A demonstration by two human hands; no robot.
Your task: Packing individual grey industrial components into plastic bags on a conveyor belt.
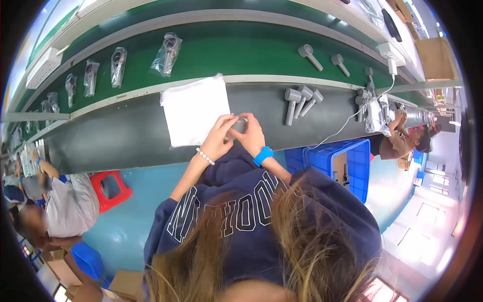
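Both hands meet at the front edge of the dark worktop. My left hand, with a beaded bracelet on its wrist, and my right hand, with a blue band on its wrist, are closed round a grey handheld device. Only a bit of its grey round part shows between the fingers; the rest is hidden. Just beyond my left hand lies a white sheet or stack of thin bags. To the right of my hands, several grey devices with round heads and straight handles lie together.
Bagged devices lie spaced along the green belt; unbagged ones lie farther right. A white cable hangs across the worktop's right. Blue crates stand at right below the edge, a red stool at left. Co-workers sit on both sides.
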